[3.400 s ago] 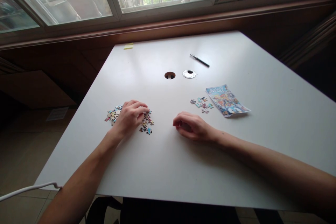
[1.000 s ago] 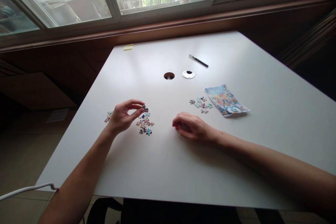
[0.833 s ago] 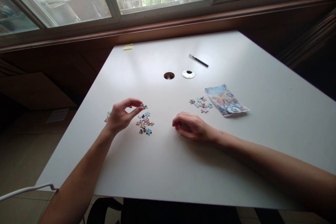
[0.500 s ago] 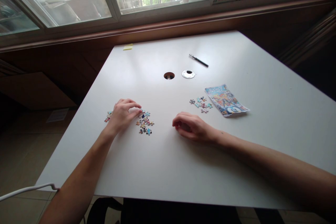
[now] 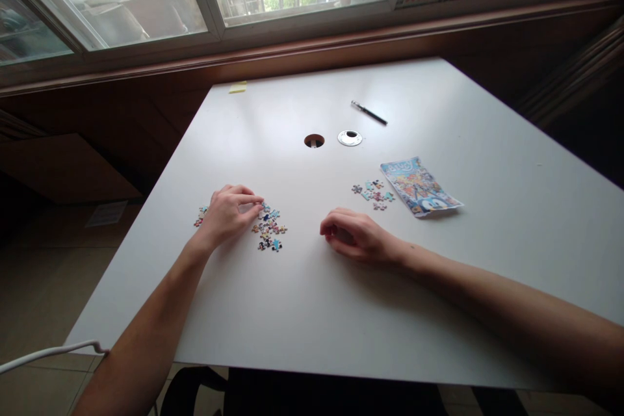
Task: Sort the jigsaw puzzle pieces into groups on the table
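Note:
My left hand (image 5: 231, 213) is at the upper left edge of a pile of small jigsaw puzzle pieces (image 5: 269, 229). Its thumb and forefinger are pinched on a bluish puzzle piece (image 5: 264, 205), mostly hidden by the fingertips. More puzzle pieces (image 5: 200, 216) show partly from behind that hand, on its left. My right hand (image 5: 358, 234) rests on the table with its fingers curled in loosely, and nothing shows in them. Beyond it lies a third group of puzzle pieces (image 5: 374, 194), beside a colourful printed picture sheet (image 5: 420, 186).
The white table (image 5: 292, 312) has a round cable hole (image 5: 314, 141), with its silver cover (image 5: 350, 138) lying to the right. A black pen (image 5: 369, 112) lies farther back. Yellow tape (image 5: 238, 87) marks the far left corner. A white cable (image 5: 53, 352) hangs at the near left edge.
My left hand has shifted very slightly at the pile, its thumb and forefinger still close together. The right hand has stayed where it was.

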Demonstrator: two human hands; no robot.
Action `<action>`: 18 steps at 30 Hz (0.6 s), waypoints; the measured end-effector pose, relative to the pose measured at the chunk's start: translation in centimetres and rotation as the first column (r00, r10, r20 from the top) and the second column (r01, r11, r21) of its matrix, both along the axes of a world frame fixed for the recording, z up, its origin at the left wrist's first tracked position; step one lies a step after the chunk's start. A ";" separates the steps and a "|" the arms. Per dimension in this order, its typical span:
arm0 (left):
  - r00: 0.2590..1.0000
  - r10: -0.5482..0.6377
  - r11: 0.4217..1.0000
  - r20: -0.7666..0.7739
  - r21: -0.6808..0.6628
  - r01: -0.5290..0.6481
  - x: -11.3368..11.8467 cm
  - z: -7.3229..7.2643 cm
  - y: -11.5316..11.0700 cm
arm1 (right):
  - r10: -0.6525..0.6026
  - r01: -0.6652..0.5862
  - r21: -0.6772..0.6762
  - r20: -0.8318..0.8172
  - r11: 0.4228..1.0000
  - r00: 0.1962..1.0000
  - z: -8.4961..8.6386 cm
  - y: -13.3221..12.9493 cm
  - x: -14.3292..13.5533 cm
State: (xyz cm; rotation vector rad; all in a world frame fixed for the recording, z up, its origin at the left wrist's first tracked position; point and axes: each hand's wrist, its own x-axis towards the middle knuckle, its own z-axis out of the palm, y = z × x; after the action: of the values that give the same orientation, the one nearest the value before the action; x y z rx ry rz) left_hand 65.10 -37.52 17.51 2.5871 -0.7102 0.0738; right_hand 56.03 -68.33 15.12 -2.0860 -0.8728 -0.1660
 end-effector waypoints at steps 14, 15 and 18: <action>0.989 -0.147 0.987 0.025 0.069 0.145 -0.3 1.0 0.6 | 0.000 0.000 0.000 -0.016 1.000 1.000 -0.1 -0.1 0.0; 0.987 -0.155 0.986 0.031 0.072 0.153 -0.3 0.9 0.6 | 0.000 0.000 0.001 -0.019 1.000 1.000 -0.1 -0.1 0.0; 0.985 -0.166 0.983 0.046 0.090 0.161 -0.1 0.6 0.7 | 0.001 -0.001 0.003 -0.022 1.000 1.000 0.0 -0.1 0.0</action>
State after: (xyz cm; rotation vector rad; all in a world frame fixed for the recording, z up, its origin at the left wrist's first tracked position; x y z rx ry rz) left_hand 64.95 -36.83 18.08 2.6052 -0.9629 0.0621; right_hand 56.00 -68.42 15.09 -2.0811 -0.8600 -0.1438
